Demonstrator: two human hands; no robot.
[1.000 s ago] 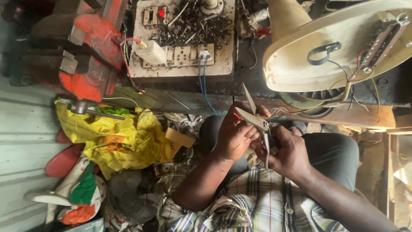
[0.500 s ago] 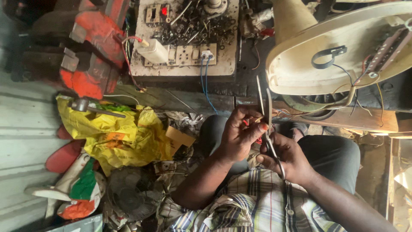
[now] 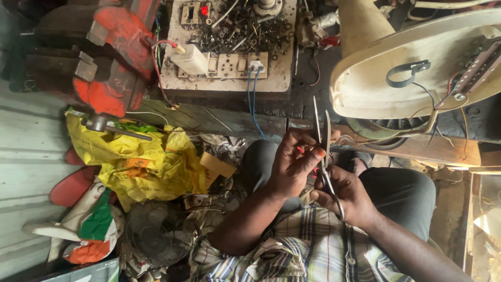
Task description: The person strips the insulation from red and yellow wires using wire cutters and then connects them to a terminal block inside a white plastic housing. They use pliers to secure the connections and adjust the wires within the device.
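Steel catches the light first: a pair of scissors [image 3: 324, 151] stands almost upright between the two hands, its blades close together with only a narrow slit between them. A second ago the blades were splayed wide and angled leftward; half a second ago they had already swung upright, and now they are nearly closed. That narrowing suggests a cutting or stripping stroke is just finishing on the thin wire held at the blades.

The left hand [image 3: 293, 167] is curled in front of the scissors, thumb and fingertips pressed together on a thin red wire [image 3: 301, 150] right beside the blades; the pinch looks firm, though most of the wire is hidden by the fingers. The right hand [image 3: 348, 196] sits lower, fingers closed around the scissor handles, which run down across the palm. Both hands hover over the person's lap, above dark trousers and a plaid shirt [image 3: 292, 250].

Just behind the blade tips lies an upturned cream fan base [image 3: 396, 73], its wiring exposed; a few thin leads trail from it toward the hands. To its left on the workbench rests a switch and socket board [image 3: 229, 65] heaped with screws and scrap, with blue wires dropping from it. Further left are a red bench vise [image 3: 112, 57], a crumpled yellow plastic bag [image 3: 141, 162] and, lower down, a small dusty fan [image 3: 154, 235] on the cluttered floor.
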